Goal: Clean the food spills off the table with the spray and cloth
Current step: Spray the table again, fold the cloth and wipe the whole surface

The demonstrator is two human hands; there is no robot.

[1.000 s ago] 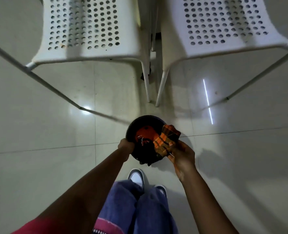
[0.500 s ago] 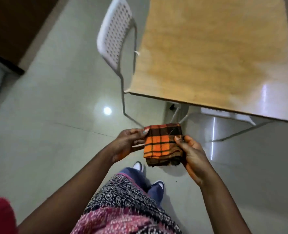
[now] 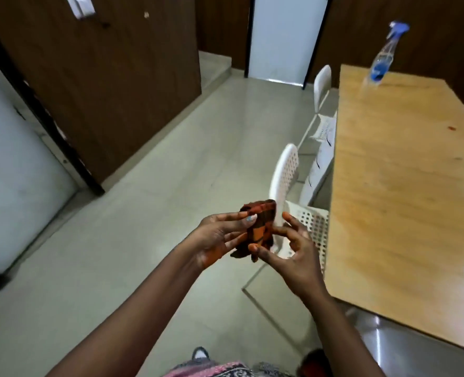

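Fingers (image 3: 226, 217) of the left hand (image 3: 220, 238) and right hand (image 3: 288, 251) pinch a folded plaid cloth (image 3: 260, 227) left of the table (image 3: 405, 186). Soft, light and limp, it likely handles best bunched in one palm. Spray bottle (image 3: 383, 58) stands at the table's far edge.

The room around me is dim and evenly lit. A white glare streak sits on the table (image 3: 405, 186) near its right corner, with a paler sheen on the floor (image 3: 171, 213) below. My hands and the spray bottle (image 3: 383, 58) smear with motion blur; straight edges bow toward the borders.
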